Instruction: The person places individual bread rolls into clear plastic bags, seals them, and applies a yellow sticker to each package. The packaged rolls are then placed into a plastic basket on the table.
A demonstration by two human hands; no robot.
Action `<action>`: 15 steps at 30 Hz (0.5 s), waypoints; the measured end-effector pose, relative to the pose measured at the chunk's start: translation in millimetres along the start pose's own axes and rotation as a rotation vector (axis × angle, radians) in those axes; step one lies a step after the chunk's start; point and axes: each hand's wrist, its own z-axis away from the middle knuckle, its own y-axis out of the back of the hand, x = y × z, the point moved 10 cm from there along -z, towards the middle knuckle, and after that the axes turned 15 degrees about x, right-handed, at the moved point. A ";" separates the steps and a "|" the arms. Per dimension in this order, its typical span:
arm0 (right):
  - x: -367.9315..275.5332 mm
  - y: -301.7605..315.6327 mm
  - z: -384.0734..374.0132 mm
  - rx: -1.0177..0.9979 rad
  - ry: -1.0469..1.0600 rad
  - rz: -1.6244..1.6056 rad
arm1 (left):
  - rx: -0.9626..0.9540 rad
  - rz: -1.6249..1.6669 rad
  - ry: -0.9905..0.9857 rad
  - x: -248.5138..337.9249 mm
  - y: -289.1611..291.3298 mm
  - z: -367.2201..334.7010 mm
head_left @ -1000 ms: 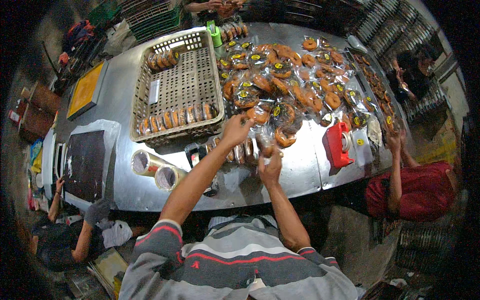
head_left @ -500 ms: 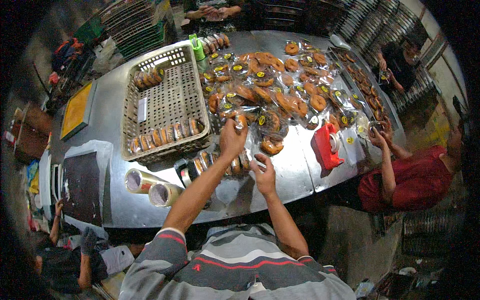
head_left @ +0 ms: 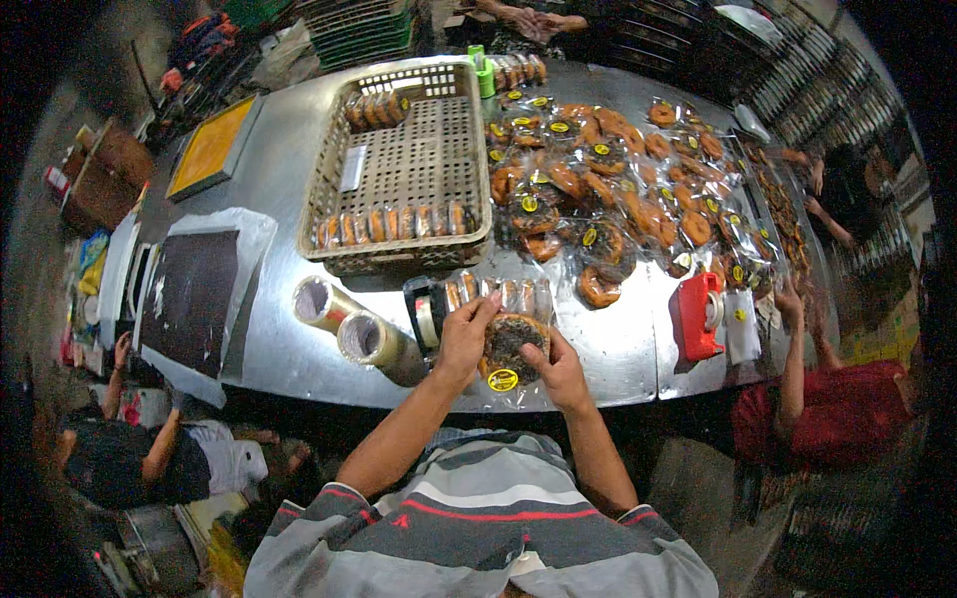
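Both hands hold a bagged doughnut (head_left: 511, 337) in front of me at the table's near edge. It has a dark, crumbly topping, and a yellow label shows on the clear bag. My left hand (head_left: 463, 337) grips its left side, fingers closed along the edge. On the opposite side my right hand (head_left: 562, 373) is closed on it, thumb lying across the topping. Just behind them stands a row of bagged doughnuts (head_left: 512, 291), partly covered by my left hand. A black tape dispenser (head_left: 421, 317) sits left of that row.
A perforated plastic crate (head_left: 482, 199) holds two rows of bagged doughnuts. A heap of bagged doughnuts (head_left: 643, 189) spreads to its right. Two tape rolls (head_left: 367, 339), a red tape dispenser (head_left: 698, 317) and a dark sheet (head_left: 189, 294) lie on the metal table (head_left: 613, 349). Co-workers stand around.
My left hand has come back from the heap with a bagged doughnut. My right hand has closed on it too. The view has shifted, so the table appears farther right.
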 end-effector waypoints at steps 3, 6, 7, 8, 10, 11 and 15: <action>-10.4 -5.8 17.0 0.192 0.222 0.234 | 0.116 -0.075 -0.123 14.0 16.4 7.5; -21.9 -17.3 32.0 0.275 0.204 0.301 | 0.165 -0.090 -0.188 37.0 22.7 23.4; -5.3 -19.5 26.1 0.225 0.121 0.215 | 0.163 -0.184 -0.232 36.8 26.8 24.2; 17.7 -18.2 17.8 0.180 0.040 0.130 | 0.156 -0.277 -0.275 34.7 30.8 23.1; 8.8 -19.5 12.9 0.171 0.209 0.197 | 0.118 -0.386 -0.217 30.7 33.2 24.6; 9.5 -22.1 13.0 0.130 0.203 0.218 | 0.115 -0.359 -0.228 34.4 32.6 28.6; -19.2 -32.5 11.2 0.071 0.272 0.223 | 0.090 -0.073 -0.135 27.2 39.0 27.7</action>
